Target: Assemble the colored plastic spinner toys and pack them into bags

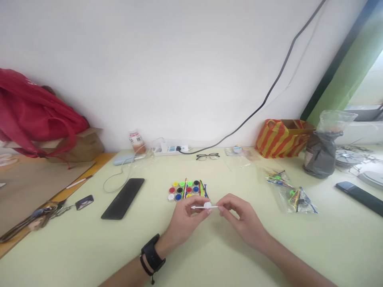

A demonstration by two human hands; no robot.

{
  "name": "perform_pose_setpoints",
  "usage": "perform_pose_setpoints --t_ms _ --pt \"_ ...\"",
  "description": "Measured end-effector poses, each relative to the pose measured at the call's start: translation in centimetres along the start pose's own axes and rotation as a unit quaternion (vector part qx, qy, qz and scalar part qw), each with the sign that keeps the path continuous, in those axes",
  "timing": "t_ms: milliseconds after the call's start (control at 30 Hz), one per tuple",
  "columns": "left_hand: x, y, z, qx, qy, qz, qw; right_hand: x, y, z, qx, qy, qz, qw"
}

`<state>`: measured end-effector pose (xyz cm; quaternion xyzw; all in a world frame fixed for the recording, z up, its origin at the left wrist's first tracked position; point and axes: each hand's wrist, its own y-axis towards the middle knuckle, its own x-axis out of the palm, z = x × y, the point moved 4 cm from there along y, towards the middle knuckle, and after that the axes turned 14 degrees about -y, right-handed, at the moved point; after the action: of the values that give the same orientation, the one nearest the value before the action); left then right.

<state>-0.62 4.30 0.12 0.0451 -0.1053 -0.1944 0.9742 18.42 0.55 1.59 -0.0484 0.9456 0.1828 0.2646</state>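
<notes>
Head view, just below centre of the frame: the left hand point(184, 218) pinches a white disc point(207, 205), the right hand point(243, 217) a white arrow-tipped stick point(198, 207). Apparently joining these parts calls for steady, aligned fingertips.

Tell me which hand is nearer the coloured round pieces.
Left. The left hand is just in front of the coloured round pieces, partly hiding them; the right hand is farther off to their right.
</notes>
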Motion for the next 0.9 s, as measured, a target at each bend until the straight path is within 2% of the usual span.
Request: perform_pose_setpoints --t_ms 133,333,500,600,900 --pt "0.2 -0.2 0.4 0.016 0.022 -0.005 1.0 0.0 -0.2 -0.3 -0.039 -0.054 0.011 0.998" --pt "0.1 -0.2 1.3 0.061 0.052 -0.014 0.997 -0.7 -0.3 -0.7 -0.06 -0.058 0.023 0.996" --pt "0.1 -0.3 2.0 0.132 0.154 -0.036 0.979 -0.7 -0.3 -0.6 -0.075 -0.059 0.023 0.995" --pt "0.0 -0.4 2.2 0.164 0.177 -0.04 0.97 -0.6 -0.3 -0.5 -0.078 -0.062 0.019 0.995" --pt "-0.2 -0.2 1.9 0.175 0.178 -0.043 0.967 -0.2 -0.7 -0.1 -0.057 -0.065 -0.017 0.996"
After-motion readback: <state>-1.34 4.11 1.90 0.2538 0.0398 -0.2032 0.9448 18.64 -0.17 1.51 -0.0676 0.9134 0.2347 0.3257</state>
